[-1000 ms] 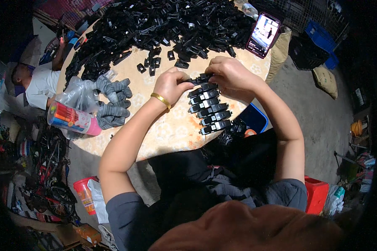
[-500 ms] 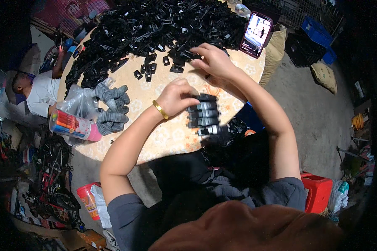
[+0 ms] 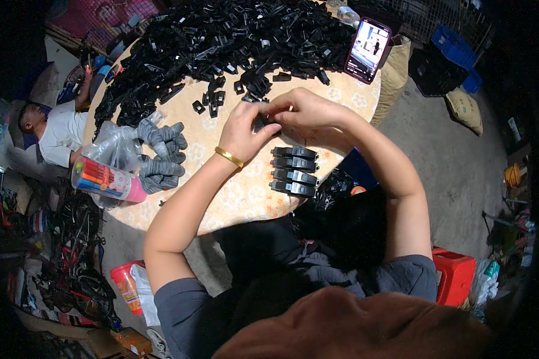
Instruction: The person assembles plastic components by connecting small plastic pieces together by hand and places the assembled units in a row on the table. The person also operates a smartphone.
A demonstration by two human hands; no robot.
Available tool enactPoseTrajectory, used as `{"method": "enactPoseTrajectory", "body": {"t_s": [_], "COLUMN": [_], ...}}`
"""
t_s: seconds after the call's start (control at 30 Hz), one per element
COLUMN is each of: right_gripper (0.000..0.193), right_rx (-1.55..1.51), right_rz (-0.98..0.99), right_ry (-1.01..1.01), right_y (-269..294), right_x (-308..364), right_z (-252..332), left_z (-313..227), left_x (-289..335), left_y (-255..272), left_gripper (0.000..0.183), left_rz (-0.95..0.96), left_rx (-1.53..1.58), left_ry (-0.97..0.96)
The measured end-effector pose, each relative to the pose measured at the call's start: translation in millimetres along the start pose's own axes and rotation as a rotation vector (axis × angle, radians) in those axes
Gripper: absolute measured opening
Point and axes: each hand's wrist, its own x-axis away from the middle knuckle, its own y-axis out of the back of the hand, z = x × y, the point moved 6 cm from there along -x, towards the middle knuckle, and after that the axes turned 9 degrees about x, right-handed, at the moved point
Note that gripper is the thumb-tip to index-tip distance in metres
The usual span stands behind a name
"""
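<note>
Both hands meet over the round table [image 3: 221, 203] with a patterned cover, at the near side of a pile of black plastic parts [image 3: 233, 45]. My left hand [image 3: 244, 130] is closed, thumb and fingers around a small black plastic part [image 3: 259, 124], which they mostly hide. Fingertips of my right hand [image 3: 308, 110] pinch at the same part from the right, bent toward the left hand. Below the right hand, several black plastic parts lie stacked side by side in a neat row [image 3: 294, 172]. A few loose black parts [image 3: 209, 99] lie left of my hands.
A lit phone [image 3: 368, 51] stands at the table's far right. Grey gloves [image 3: 161, 158], a clear plastic bag [image 3: 114, 143] and a container of pens [image 3: 108, 179] sit at the left. Beyond the left edge is another person [image 3: 63, 134]. A red stool [image 3: 452, 275] stands at the right.
My left hand has left the row of parts and moved up. My right hand has come back from the pile toward it; the two now meet over a black part.
</note>
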Motion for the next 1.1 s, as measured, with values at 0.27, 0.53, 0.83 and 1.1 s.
{"method": "enactPoseTrajectory", "body": {"t_s": [0.27,0.53,0.83,1.1], "right_gripper": [0.045,0.036,0.03,0.037], "right_rx": [0.306,0.491,0.53,0.02], "right_rz": [-0.07,-0.199,-0.08,-0.226], "right_ry": [0.068,-0.019,-0.156,-0.156], "right_y": [-2.7,-9.8,3.0,17.7], "right_x": [5.4,4.5,9.5,10.3], "right_z": [6.2,4.0,-8.5,-6.2], "left_z": [19.7,18.3,5.9,11.4], "left_x": [3.5,2.5,-0.7,3.5], "left_y": [0.2,3.0,11.0,3.6], "left_gripper": [0.035,0.024,0.018,0.02], "left_rz": [-0.024,-0.021,0.09,0.073], "left_rx": [0.165,0.07,-0.032,0.188], "left_ry": [0.269,0.122,0.087,0.162]}}
